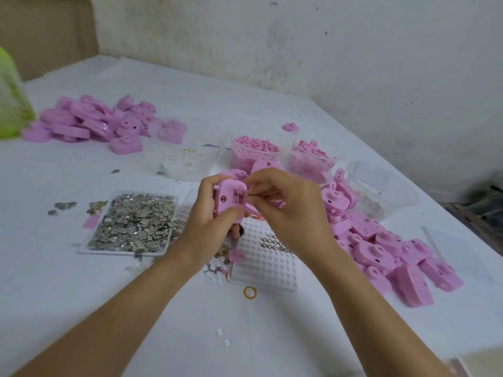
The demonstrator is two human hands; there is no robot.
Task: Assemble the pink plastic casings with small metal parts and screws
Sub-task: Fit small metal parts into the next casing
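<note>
My left hand (211, 227) grips a pink plastic casing (228, 200) upright above the table, its open inner side facing me. My right hand (288, 210) pinches a thin pink-handled tool (251, 210) whose tip touches the casing's small metal slot. Below the hands lies a white dimpled tray (262, 257) with a few small metal rings. A shallow tray of small metal parts (133, 223) sits to the left.
Pink casings are heaped at the right (381, 246) and at the far left (92, 123). Clear tubs of small pink pieces (255, 152) stand behind the hands. A yellow rubber band (249, 292) lies near the dimpled tray. A green container (11, 99) stands at the left edge.
</note>
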